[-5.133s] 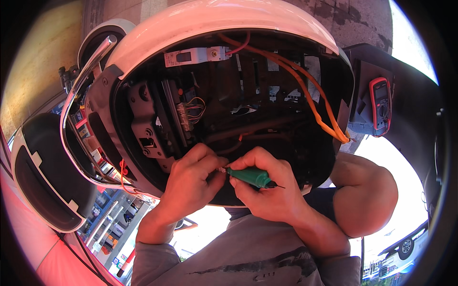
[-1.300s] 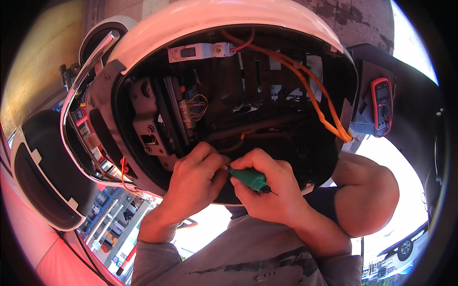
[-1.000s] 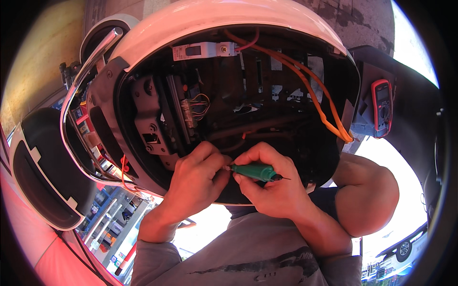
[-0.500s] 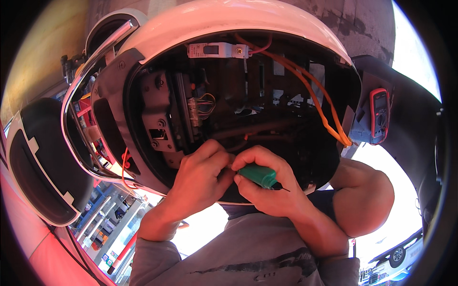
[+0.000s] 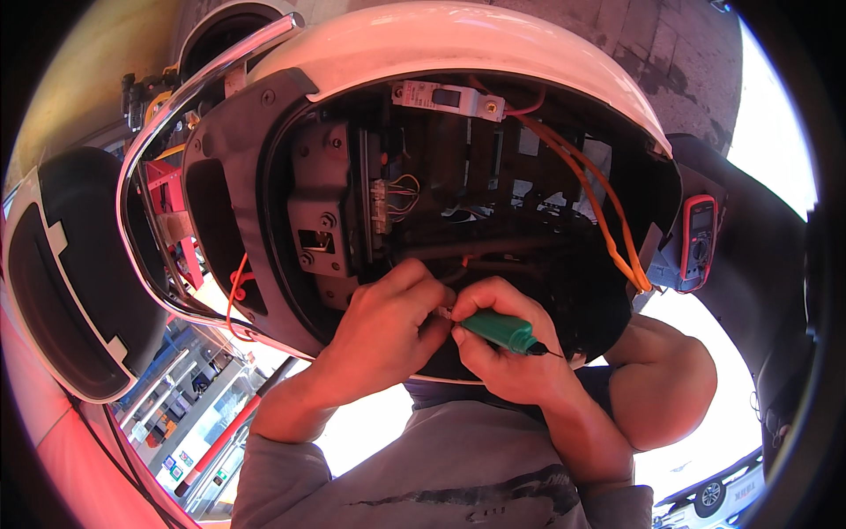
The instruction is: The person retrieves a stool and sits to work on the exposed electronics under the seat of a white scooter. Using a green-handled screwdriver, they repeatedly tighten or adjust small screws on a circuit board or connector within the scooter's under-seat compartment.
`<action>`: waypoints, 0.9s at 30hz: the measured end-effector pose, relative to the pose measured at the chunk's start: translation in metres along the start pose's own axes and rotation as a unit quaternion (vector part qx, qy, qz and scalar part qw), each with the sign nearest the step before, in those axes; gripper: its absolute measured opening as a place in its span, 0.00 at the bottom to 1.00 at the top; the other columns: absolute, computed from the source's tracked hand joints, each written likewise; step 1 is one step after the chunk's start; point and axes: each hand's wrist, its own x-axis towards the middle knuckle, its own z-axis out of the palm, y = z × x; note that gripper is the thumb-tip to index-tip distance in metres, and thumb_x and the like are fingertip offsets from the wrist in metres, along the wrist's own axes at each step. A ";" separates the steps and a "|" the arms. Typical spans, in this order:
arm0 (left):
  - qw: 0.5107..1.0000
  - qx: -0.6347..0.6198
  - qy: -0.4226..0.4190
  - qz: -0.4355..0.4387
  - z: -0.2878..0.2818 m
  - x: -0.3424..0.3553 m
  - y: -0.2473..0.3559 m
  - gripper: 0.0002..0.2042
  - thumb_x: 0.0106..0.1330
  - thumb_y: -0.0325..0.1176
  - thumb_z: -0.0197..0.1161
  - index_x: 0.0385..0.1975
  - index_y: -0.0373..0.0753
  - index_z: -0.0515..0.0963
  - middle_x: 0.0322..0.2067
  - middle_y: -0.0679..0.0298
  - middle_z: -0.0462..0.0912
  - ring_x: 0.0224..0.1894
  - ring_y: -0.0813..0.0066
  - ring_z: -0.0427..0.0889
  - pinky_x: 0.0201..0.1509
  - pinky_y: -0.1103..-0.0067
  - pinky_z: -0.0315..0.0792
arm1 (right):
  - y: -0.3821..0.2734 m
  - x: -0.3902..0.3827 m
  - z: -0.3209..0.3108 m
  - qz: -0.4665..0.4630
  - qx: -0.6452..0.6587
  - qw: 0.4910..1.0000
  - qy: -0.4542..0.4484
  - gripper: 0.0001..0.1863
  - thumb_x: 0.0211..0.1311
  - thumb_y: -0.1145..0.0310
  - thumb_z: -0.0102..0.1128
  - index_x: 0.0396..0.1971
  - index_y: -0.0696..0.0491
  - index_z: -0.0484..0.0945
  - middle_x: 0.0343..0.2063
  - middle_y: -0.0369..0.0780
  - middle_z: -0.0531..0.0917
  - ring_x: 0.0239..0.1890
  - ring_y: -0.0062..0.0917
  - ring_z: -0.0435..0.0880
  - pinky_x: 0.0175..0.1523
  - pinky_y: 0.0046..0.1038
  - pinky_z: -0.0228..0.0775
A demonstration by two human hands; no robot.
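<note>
Head view: open white shell point(image 5: 458, 40) of vehicle body, dark compartment point(image 5: 493, 220) exposed inside. Left hand point(image 5: 383, 322) at lower edge of compartment, fingers curled, pinching small pale connector point(image 5: 443, 312). Right hand point(image 5: 507, 357) just beside it, grip closed round green-handled tool point(image 5: 499, 330), tip end toward left hand. Orange cables point(image 5: 599, 207) run down right side of compartment. White breaker block point(image 5: 448, 99) at top. Red-cased multimeter point(image 5: 697, 244) rests on dark panel, far right. Black seat point(image 5: 66, 273) tipped open, far left.
</note>
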 end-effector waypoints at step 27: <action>0.999 -0.037 0.007 0.020 -0.001 -0.001 -0.005 0.12 0.55 0.21 0.70 0.38 0.34 0.76 0.35 0.54 0.77 0.34 0.47 0.83 0.36 0.62 0.79 | -0.003 0.002 0.011 0.090 0.039 0.995 0.028 0.10 0.61 0.82 0.67 0.39 0.56 0.78 0.37 0.34 0.82 0.39 0.15 0.79 0.45 0.20 0.72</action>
